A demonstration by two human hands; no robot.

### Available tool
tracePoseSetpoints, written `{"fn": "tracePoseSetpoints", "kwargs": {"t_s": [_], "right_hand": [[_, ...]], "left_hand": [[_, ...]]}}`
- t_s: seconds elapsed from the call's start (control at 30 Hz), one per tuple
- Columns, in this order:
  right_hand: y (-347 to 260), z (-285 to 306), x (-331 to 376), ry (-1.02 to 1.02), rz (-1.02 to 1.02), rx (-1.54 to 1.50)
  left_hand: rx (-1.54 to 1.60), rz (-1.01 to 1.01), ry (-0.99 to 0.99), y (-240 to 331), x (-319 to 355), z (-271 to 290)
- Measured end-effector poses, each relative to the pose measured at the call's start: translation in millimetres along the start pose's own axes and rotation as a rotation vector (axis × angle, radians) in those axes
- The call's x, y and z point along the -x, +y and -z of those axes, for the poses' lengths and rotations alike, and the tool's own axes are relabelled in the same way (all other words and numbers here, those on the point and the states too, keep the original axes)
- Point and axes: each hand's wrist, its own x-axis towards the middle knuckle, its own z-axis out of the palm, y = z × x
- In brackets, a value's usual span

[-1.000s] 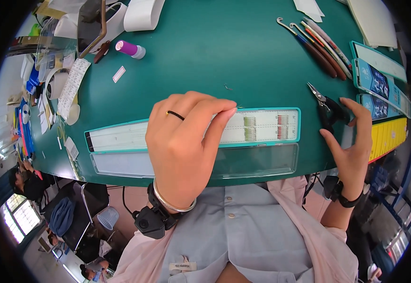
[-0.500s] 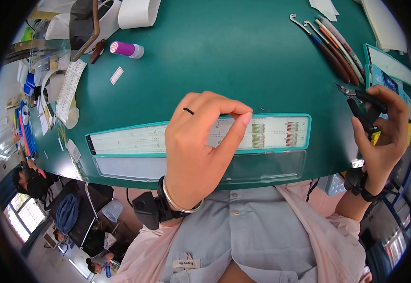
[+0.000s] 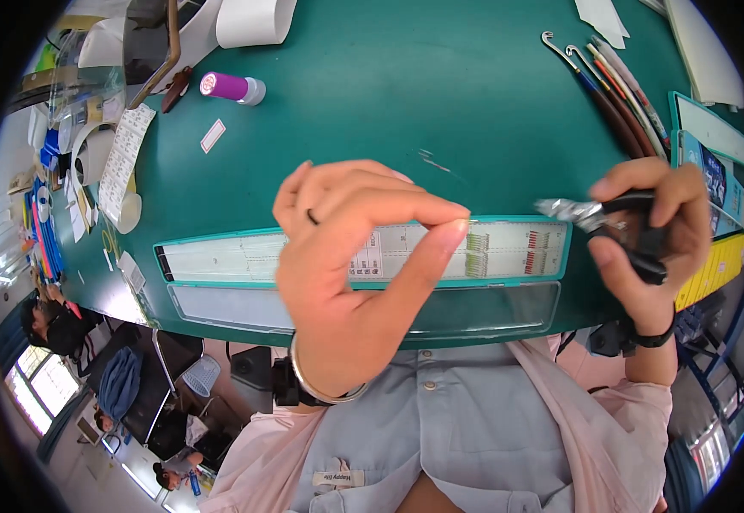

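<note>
My left hand [image 3: 346, 274] is over the middle of a long teal-rimmed case [image 3: 261, 256], thumb and forefinger pressed together. What they pinch is too small to name. Rows of thin green-tipped and red-tipped pieces [image 3: 536, 252] lie in the case's right part. Its clear lid [image 3: 491, 309] is folded down on the near side. To the right, my right hand [image 3: 658, 231] grips a pair of small black-handled pliers [image 3: 645, 256]. Their blurred metal jaws point left, just above the case's right end and apart from my left fingertips.
Thin slivers [image 3: 434, 161] lie on the green table [image 3: 372, 94] beyond the case. Hooked tools with dark handles [image 3: 615, 120] and pens are at the far right, near a yellow box [image 3: 718, 269]. A purple stamp [image 3: 231, 88] and paper rolls are at the far left.
My right hand has lifted the pliers from the table's right side and brought them left toward my left fingertips. My left hand stays pinched, turned slightly. Several tools on the right show a little farther right.
</note>
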Motion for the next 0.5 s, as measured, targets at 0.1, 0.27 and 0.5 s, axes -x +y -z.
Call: {"fn": "tracePoseSetpoints", "kwargs": {"t_s": [0.1,0.27,0.5], "right_hand": [[7,-18,5,-0.067,-0.208,-0.225],[13,-23,3,-0.076,-0.225,-0.279],[22,-22,5,-0.035,-0.225,-0.349]], "left_hand": [[-0.052,0.078,-0.039,-1,5,-6],[-0.060,0.111,-0.051,-4,7,-8],[-0.128,0.087,-0.044,-4,7,-12]]}}
